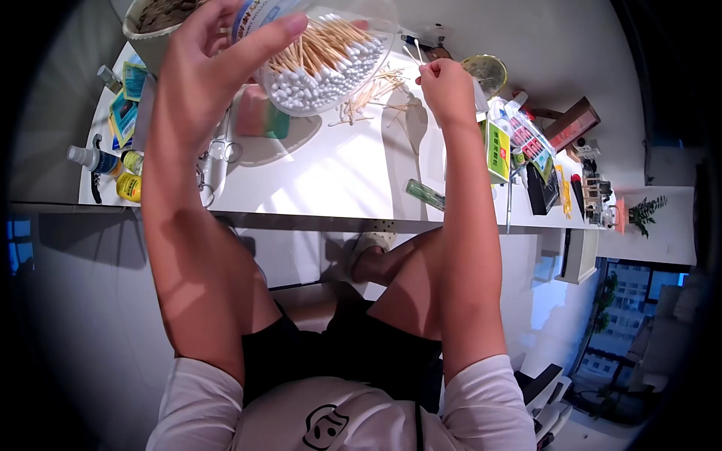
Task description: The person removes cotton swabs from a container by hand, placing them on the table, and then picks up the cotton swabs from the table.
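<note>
My left hand grips a clear round tub and holds it tilted above the white table. Inside the tub lie many cotton swabs with wooden sticks and white tips. Off to the right, my right hand is closed in a pinch around a few cotton swabs, their white tips pointing up. Between the hands, a loose pile of swabs is scattered on the table. Part of the pile is hidden behind the tub.
Scissors and a pink-green block lie at left, near bottles and packets. A green-and-yellow box, a dark box and a round yellow-rimmed container stand at right. A green packet rests near the front edge.
</note>
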{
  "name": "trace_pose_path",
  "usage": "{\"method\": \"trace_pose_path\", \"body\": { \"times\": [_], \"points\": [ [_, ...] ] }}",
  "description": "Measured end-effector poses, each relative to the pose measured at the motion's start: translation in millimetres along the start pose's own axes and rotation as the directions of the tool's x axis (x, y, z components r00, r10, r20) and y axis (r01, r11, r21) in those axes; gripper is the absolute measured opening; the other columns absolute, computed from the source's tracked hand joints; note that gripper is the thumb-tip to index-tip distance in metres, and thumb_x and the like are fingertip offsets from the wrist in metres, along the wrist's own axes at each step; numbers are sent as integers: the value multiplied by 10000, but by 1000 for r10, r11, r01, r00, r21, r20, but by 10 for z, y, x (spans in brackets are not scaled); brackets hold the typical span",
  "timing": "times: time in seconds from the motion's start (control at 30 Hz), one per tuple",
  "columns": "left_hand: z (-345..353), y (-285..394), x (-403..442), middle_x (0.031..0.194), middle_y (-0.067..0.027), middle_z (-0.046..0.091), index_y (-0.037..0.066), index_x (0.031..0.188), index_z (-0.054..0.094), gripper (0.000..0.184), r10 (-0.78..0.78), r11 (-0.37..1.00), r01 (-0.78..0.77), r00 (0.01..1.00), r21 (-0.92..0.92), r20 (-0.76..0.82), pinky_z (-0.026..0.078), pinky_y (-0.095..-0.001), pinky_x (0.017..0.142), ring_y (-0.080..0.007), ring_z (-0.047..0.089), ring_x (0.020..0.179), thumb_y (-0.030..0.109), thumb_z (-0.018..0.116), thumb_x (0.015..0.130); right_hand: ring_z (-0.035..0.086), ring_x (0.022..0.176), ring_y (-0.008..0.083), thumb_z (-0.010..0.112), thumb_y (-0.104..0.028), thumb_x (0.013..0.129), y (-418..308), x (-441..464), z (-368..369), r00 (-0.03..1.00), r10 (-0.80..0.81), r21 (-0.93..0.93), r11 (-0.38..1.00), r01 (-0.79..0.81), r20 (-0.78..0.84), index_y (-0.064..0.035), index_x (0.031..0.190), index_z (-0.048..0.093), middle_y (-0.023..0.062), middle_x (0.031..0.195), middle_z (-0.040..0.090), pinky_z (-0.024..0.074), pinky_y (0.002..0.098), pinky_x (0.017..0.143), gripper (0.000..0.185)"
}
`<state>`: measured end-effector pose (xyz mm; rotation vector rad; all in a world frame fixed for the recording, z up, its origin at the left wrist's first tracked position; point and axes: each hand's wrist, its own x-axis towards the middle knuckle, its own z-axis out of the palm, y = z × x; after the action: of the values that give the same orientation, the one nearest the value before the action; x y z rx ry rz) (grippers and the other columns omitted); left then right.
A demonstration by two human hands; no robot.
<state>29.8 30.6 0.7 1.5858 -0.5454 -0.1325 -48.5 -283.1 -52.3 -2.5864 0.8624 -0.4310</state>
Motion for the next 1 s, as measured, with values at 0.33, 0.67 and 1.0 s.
{"method": "trace_pose_path", "body": {
  "times": [0.33,0.67,1.0],
  "points": [
    [-22,-1,5,1160,-74,692,2,1319,616,598,7,1000,-7,1000,-5,-9,510,-332,924,-156,655,1082,381,755,878,751,854,272,760,-184,837,-139,-121,-367,999,-7,191,981,14,-36,-22,998,796,169,912,772,566,365,827,231],
    [1,7,0,1120,-69,706,-5,1294,629,565,-14,997,11,999,-73,-35,519,-313,873,-138,668,1015,342,771,871,718,846,133,764,-78,864,-798,-740,-1569,947,-319,453,842,293,-19,40,991,792,100,888,777,537,240,773,175],
    [106,110,-50,1111,-32,699,24,1300,637,660,-68,998,69,995,12,-79,466,-305,858,-130,643,1024,463,778,828,667,774,350,716,-82,828,-1382,-909,-730,686,-604,55,733,678,-405,-6,856,720,171,787,691,517,446,722,81]
  ]
}}
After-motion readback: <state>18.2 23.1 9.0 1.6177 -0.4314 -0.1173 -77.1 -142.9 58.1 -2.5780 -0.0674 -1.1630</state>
